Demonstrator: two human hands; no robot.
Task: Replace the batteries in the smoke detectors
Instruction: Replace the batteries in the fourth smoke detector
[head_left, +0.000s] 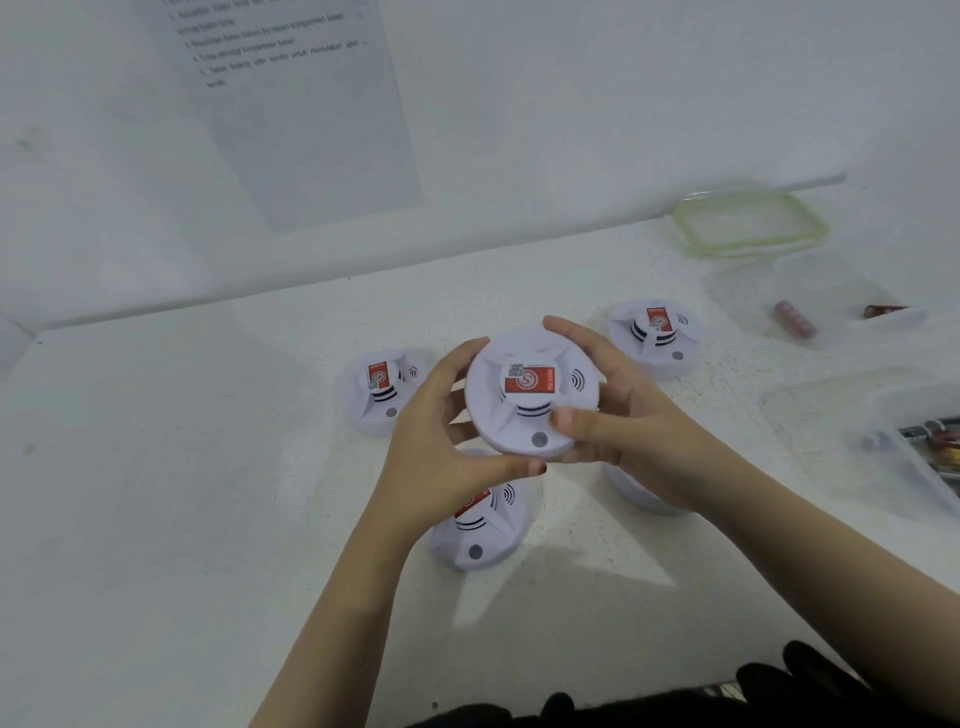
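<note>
You hold one white smoke detector (530, 395) up over the counter (208, 467) with both hands. Your left hand (441, 431) grips its left edge. Your right hand (634, 415) grips its right edge, with the thumb on top by the grey button (540, 439). Its red sticker (532, 379) faces up. A second detector (382, 389) sits left of it, a third detector (655, 332) behind it to the right, and a fourth detector (480, 525) under it. Far to its right, a clear box (737, 296) holds a battery (795, 319).
</note>
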